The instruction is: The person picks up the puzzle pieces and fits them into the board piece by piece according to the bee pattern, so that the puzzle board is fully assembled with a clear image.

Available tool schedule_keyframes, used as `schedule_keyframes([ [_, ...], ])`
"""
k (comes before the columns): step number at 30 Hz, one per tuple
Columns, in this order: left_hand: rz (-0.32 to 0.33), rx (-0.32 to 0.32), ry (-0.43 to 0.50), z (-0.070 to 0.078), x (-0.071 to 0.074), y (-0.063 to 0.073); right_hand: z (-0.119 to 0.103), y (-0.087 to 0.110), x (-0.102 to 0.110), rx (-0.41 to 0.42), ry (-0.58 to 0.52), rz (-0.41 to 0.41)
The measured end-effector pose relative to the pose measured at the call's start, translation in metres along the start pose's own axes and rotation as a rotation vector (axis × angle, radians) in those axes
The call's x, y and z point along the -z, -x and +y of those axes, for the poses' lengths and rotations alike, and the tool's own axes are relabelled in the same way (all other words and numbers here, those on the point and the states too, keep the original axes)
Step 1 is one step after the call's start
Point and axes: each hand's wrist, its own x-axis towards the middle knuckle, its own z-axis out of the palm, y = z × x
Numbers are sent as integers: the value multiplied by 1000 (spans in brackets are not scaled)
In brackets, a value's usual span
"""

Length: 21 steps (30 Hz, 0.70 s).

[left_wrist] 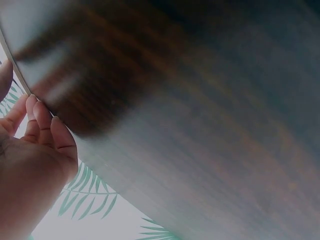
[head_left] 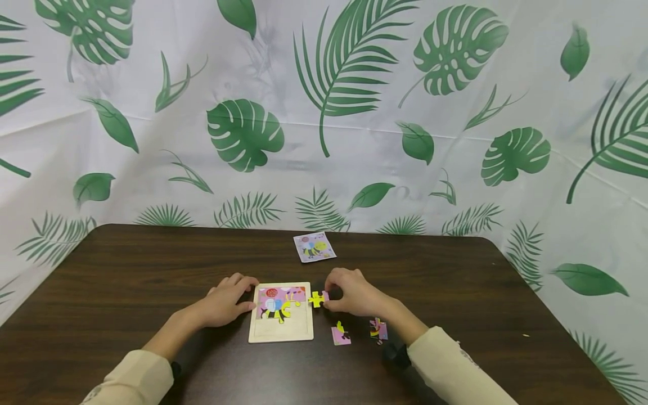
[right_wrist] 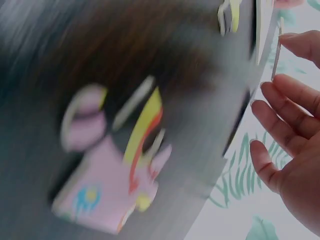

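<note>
A square wooden puzzle tray [head_left: 281, 332] lies on the table, its upper part filled with pink pieces and part of a yellow-and-black bee. My left hand [head_left: 226, 302] rests at its left side, thumb against the edge and forefinger near the upper corner. In the left wrist view, the fingers [left_wrist: 44, 122] touch the thin rim. My right hand [head_left: 352, 292] pinches a yellow-and-pink puzzle piece [head_left: 318, 299] between thumb and forefinger, just past the tray's right rim. The right wrist view shows this piece [right_wrist: 276, 52] edge-on, with the other fingers loosely bent.
Two loose puzzle pieces lie right of the tray: a pink-and-yellow one [head_left: 341, 335] and another [head_left: 378, 329] close to my right wrist. A printed bee picture card [head_left: 315, 247] is farther back on the dark wooden table [head_left: 177, 253]. Behind hangs a leaf-patterned curtain [head_left: 354, 163].
</note>
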Motion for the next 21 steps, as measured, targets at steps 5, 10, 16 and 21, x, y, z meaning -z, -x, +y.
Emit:
schedule_keyframes([
  [5,-1,3,0,-1,0,0,-11,-5,-6,12,2,-23],
  [10,-1,4,2,0,0,0,-19,-11,-13,21,16,-37],
  [16,-2,0,10,0,1,0,-28,-15,-20,24,42,-36],
  [21,-3,0,3,0,1,1,-34,-16,-22,35,66,-7],
])
